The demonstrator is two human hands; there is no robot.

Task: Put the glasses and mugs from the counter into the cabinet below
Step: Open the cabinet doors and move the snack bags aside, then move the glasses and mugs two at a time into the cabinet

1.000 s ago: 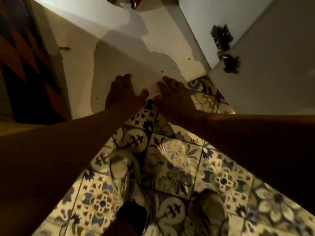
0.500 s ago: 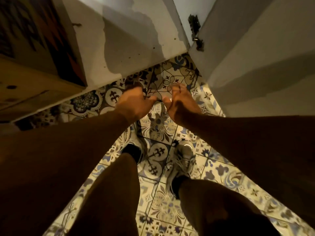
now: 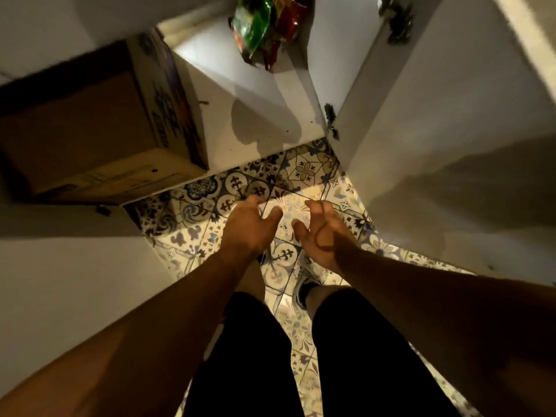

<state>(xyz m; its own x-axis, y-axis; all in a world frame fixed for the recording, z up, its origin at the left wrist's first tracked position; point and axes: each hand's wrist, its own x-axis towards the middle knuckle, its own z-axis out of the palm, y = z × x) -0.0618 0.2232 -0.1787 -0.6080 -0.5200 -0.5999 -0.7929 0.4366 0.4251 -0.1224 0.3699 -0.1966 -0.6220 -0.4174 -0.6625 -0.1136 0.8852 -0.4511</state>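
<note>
Grip of left hand (image 3: 245, 228) and right hand (image 3: 320, 233) open, empty; snack bags (image 3: 264, 28) cut off above.

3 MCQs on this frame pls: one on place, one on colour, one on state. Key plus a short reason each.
1. Where in the cabinet is the cardboard box?
A. left side
B. right side
C. on the floor outside

2. Main colours of the snack bags at the back?
A. blue and white
B. green and red
C. black and yellow

3. What are the hands holding?
A. a mug each
B. one glass
C. nothing

Key: 1 A, the box fills the left of the shelf. 2 B, green and red wrappers show. 3 C, left hand and right hand hang open and empty over the tiled floor.
</note>
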